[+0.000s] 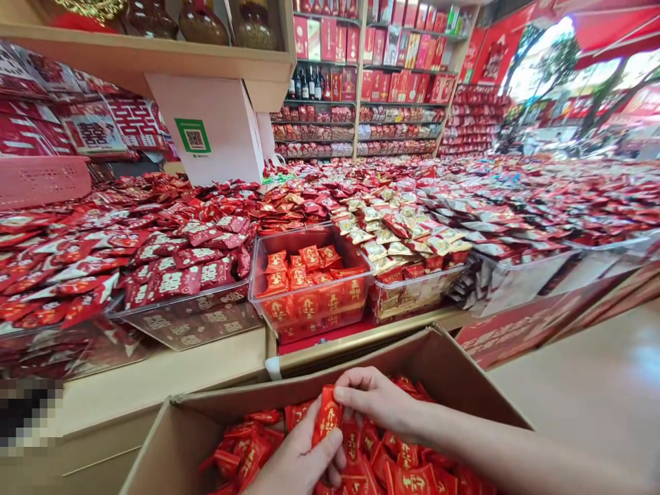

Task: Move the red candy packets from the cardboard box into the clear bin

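Over an open cardboard box, my two hands meet on one small red candy packet with gold lettering. My left hand wraps round its lower part, the thumb across the front. With thumb and forefinger, my right hand pinches its upper right edge. Loose red packets of the same look fill the box below. Just beyond the box, a clear plastic bin holds several matching red packets laid in rows, lower than its rim.
Clear bins heaped with maroon packets and gold-and-red packets flank the middle bin. A white box with a QR code stands behind on the left, under a wooden shelf. Stocked shelves line the back.
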Tool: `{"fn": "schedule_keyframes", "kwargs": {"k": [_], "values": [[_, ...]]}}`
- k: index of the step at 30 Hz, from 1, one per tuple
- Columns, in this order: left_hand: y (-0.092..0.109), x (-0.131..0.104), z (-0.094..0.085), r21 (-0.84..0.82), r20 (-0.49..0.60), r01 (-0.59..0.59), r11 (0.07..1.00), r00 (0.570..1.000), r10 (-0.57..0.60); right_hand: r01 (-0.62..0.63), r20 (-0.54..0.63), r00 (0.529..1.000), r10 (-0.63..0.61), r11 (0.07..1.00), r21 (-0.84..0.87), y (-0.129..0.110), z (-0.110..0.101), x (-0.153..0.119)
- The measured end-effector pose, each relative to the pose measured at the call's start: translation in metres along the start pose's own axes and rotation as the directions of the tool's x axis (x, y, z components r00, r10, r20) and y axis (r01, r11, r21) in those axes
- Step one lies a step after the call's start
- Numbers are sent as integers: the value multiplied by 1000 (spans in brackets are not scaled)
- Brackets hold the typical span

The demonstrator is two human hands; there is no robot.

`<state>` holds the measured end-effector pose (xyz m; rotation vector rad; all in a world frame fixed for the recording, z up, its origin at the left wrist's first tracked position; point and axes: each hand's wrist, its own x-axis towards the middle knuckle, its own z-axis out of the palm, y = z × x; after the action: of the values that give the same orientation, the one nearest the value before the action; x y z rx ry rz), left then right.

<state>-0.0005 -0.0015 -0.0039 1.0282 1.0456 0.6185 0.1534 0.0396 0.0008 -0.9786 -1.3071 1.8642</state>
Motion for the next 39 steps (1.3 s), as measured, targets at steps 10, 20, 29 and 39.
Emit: {"fn": "schedule_keyframes", "kwargs": {"k": [10,20,29,39], "values": [[34,-13,-3,-411,64,103,906,994,-84,120,27,992,-119,992,-42,-14,6,-5],[41,-13,9,-126,-205,-184,975,966,155,112,-59,992,-110,993,27,-24,15,-12],[36,-9,-1,121,-108,-278,953,951,291,234,-78,959,-271,920,-314,-17,11,-10],[50,-20,-2,-357,-188,-132,925,980,67,540,659,566,-496,-380,-751,-55,37,-41]]}}
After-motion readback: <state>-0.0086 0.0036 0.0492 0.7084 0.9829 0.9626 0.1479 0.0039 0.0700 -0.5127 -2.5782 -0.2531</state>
